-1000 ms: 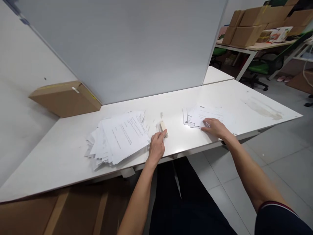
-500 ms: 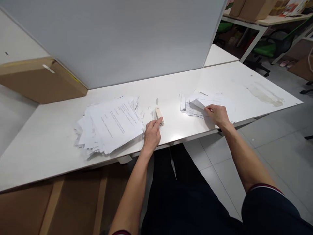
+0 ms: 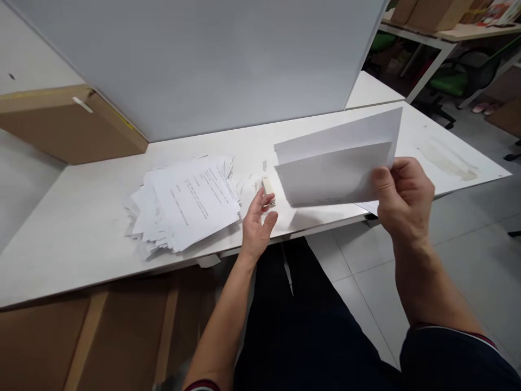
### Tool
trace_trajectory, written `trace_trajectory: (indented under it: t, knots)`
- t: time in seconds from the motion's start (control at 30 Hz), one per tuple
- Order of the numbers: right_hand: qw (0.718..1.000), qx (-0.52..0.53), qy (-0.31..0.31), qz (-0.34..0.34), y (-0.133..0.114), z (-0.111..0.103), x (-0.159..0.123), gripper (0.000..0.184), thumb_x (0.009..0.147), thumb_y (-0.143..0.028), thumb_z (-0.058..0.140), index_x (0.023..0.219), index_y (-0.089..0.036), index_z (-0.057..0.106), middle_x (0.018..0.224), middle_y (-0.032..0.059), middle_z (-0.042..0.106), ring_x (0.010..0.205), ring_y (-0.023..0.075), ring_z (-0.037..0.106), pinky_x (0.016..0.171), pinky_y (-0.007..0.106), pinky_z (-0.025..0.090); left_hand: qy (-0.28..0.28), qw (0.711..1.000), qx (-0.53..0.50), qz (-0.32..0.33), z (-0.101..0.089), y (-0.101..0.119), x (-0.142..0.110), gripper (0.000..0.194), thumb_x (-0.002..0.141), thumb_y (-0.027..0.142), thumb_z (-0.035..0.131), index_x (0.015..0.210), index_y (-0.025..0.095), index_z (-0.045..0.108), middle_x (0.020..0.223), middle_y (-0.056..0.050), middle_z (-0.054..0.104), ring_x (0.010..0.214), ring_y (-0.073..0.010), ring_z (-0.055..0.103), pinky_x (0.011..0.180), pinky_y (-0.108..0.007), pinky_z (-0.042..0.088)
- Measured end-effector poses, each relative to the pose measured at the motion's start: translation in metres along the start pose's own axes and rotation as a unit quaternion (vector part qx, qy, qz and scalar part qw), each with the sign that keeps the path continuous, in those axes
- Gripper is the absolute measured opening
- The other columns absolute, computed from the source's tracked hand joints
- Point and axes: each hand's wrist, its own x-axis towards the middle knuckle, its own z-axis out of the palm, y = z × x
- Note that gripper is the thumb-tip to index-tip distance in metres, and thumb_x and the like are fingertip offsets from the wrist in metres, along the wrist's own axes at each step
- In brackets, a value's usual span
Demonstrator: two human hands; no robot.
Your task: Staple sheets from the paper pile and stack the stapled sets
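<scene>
Papers (image 3: 334,176) are hanging at three o'clock, pinched in my right hand (image 3: 407,201), probably needing squaring by my empty left hand (image 3: 257,227).

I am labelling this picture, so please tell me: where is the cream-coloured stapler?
In the head view, the stapler lies on the white table by the left hand, right of the paper pile.
</scene>
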Motion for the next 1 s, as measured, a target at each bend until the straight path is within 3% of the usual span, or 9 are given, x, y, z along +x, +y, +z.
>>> trace_trajectory:
  t: [0.07, 0.13, 0.3, 0.43, 0.5, 0.6, 0.8, 1.0]
  knots:
    - [0.997, 0.036, -0.055, 0.047, -0.001, 0.006, -0.009, 0.021, 0.089, -0.042, 0.051, 0.081, -0.023, 0.053, 0.070, -0.0006, 0.052, 0.063, 0.0129, 0.049, 0.055, 0.025, 0.040, -0.043, 0.990, -0.125, -0.051, 0.004, 0.018, -0.008, 0.074, 0.079, 0.071, 0.044, 0.135, 0.022, 0.045, 0.126, -0.013, 0.058, 0.116, -0.0251, 0.056, 0.094, -0.038, 0.046]
    - [0.987, 0.047, -0.118, 0.101, 0.008, 0.015, -0.023, 0.024, 0.089, -0.043, 0.050, 0.077, -0.023, 0.052, 0.064, -0.0019, 0.047, 0.057, 0.0117, 0.044, 0.051, 0.024, 0.036, -0.049, 0.974, -0.195, -0.107, 0.005, 0.029, -0.018, 0.078, 0.075, 0.077, 0.039, 0.128, 0.021, 0.053, 0.121, -0.013, 0.061, 0.111, -0.0266, 0.059, 0.087, -0.037, 0.050]
    - [0.960, 0.047, -0.204, 0.184, 0.028, 0.037, -0.066, 0.031, 0.091, -0.043, 0.045, 0.068, -0.021, 0.047, 0.056, -0.0042, 0.035, 0.052, 0.0103, 0.034, 0.049, 0.024, 0.031, 0.065, 0.964, -0.183, -0.183, 0.001, 0.016, -0.045, 0.038, 0.074, 0.043, 0.070, 0.104, 0.019, 0.067, 0.090, -0.005, 0.071, 0.082, -0.0172, 0.066, 0.076, -0.030, 0.051]
    - [0.955, 0.040, -0.206, 0.208, 0.030, 0.044, -0.089, 0.040, 0.091, -0.045, 0.044, 0.059, -0.020, 0.040, 0.056, -0.0037, 0.031, 0.053, 0.0105, 0.032, 0.050, 0.024, 0.029, 0.121, 0.963, -0.125, -0.205, -0.002, -0.001, -0.058, 0.024, 0.074, 0.036, 0.072, 0.087, 0.017, 0.070, 0.073, 0.001, 0.069, 0.066, -0.0110, 0.061, 0.065, -0.024, 0.048]
    - [0.950, 0.063, -0.204, 0.230, 0.031, 0.044, -0.094, 0.035, 0.089, -0.046, 0.047, 0.063, -0.021, 0.046, 0.057, -0.0034, 0.037, 0.055, 0.0110, 0.035, 0.051, 0.024, 0.031, 0.122, 0.962, -0.115, -0.214, -0.002, -0.003, -0.061, 0.023, 0.074, 0.036, 0.072, 0.086, 0.017, 0.071, 0.072, 0.001, 0.069, 0.065, -0.0110, 0.061, 0.065, -0.023, 0.048]
    - [0.934, 0.114, -0.207, 0.268, 0.033, 0.043, -0.096, 0.023, 0.082, -0.045, 0.058, 0.082, -0.022, 0.057, 0.063, -0.0029, 0.048, 0.058, 0.0120, 0.042, 0.054, 0.024, 0.035, 0.119, 0.959, -0.128, -0.224, 0.002, -0.002, -0.061, 0.023, 0.073, 0.036, 0.072, 0.087, 0.017, 0.071, 0.077, -0.001, 0.071, 0.071, -0.0132, 0.064, 0.070, -0.026, 0.050]
    - [0.946, 0.051, -0.183, 0.261, 0.035, 0.040, -0.093, 0.036, 0.078, -0.044, 0.063, 0.058, -0.020, 0.045, 0.054, -0.0048, 0.034, 0.054, 0.0096, 0.032, 0.050, 0.024, 0.027, 0.097, 0.960, -0.152, -0.213, 0.006, 0.000, -0.059, 0.030, 0.067, 0.030, 0.077, 0.093, 0.016, 0.070, 0.096, -0.006, 0.073, 0.091, -0.0182, 0.066, 0.088, -0.034, 0.051]
    - [0.954, 0.028, -0.174, 0.244, 0.035, 0.041, -0.092, 0.041, 0.081, -0.045, 0.060, 0.055, -0.019, 0.042, 0.053, -0.0049, 0.032, 0.052, 0.0088, 0.029, 0.048, 0.024, 0.024, 0.071, 0.961, -0.150, -0.219, 0.005, 0.000, -0.061, 0.030, 0.074, 0.032, 0.073, 0.099, 0.016, 0.069, 0.098, -0.006, 0.072, 0.095, -0.0193, 0.065, 0.091, -0.034, 0.049]
